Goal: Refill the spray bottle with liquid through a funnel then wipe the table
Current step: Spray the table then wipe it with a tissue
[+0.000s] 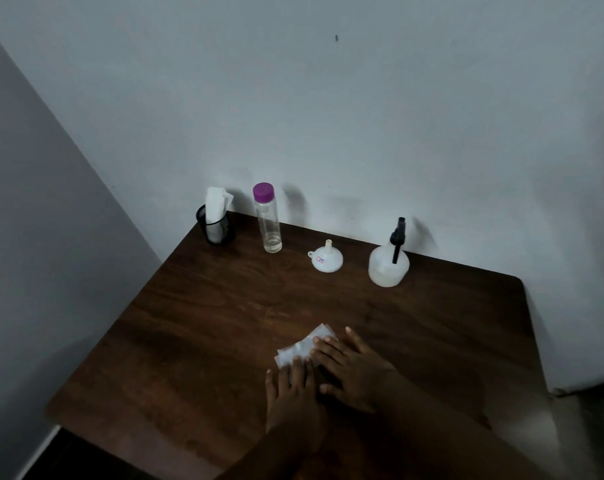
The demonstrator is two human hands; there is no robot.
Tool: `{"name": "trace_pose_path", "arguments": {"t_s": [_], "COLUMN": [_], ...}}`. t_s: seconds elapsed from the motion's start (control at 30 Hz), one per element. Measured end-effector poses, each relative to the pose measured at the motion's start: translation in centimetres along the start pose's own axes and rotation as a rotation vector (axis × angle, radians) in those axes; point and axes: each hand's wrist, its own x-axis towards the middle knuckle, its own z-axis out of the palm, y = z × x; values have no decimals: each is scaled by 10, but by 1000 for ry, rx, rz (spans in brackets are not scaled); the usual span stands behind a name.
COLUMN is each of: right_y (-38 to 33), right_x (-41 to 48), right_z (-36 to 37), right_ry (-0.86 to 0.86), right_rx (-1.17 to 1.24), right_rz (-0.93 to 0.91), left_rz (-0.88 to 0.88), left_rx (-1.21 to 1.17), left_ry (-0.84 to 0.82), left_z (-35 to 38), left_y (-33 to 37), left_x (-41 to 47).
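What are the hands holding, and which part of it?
Both hands press a white tissue flat on the table. The left hand covers its near edge, the right hand its right side.

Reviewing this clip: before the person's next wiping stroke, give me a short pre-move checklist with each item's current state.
1. Tissue flat on the table: ok.
2. Left hand and right hand both pressing the tissue: ok.
3. Spray bottle upright with sprayer head on, away from the hands: ok.
4. Funnel off the bottle, lying rim-down: ok.
5. Purple-capped bottle capped and upright: ok.
6. Spills left on the tabletop: cannot tell, too dim.
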Motion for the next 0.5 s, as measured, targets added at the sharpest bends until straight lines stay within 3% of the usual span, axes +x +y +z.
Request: {"name": "trace_pose_path", "arguments": {"t_s": [0.5], "right_y": [48], "right_x": [-99], "right_z": [43], "right_ry": [140], "right_rx": [3], "right_rz": [164], "left_rz": [155], "left_rx": [60], "left_ry": [-69], "left_z": [11], "left_y": [101], "left_x": [-1]}}
